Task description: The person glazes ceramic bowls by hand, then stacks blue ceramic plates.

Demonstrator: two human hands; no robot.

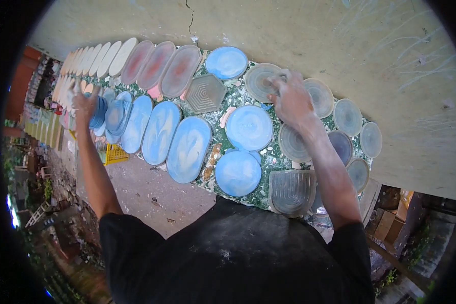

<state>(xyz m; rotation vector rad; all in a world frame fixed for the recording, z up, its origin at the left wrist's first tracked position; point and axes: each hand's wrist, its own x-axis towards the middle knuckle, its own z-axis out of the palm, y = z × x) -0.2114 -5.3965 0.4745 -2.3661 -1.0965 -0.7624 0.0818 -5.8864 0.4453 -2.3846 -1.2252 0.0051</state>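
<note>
My left hand (84, 101) is at the far left, at a stack of blue discs (99, 112); its fingers are blurred and I cannot make out whether they grip it. My right hand (289, 93) reaches over the right part of the table, fingers bent and apart, at the edge of a round clear mould (262, 83). Nothing shows between its fingers. Near it lie a round mould filled with blue and white (249, 127), another below it (238, 173), and a blue-filled oval mould (226, 63).
Long oval blue moulds (189, 149), reddish ones (181, 71) and white ones (122, 57) line the green speckled table (228, 101). A grey hexagonal mould (205, 93) and an arch-shaped mould (292, 191) lie there too. A wall (309, 35) runs behind; a yellow crate (116, 154) stands below.
</note>
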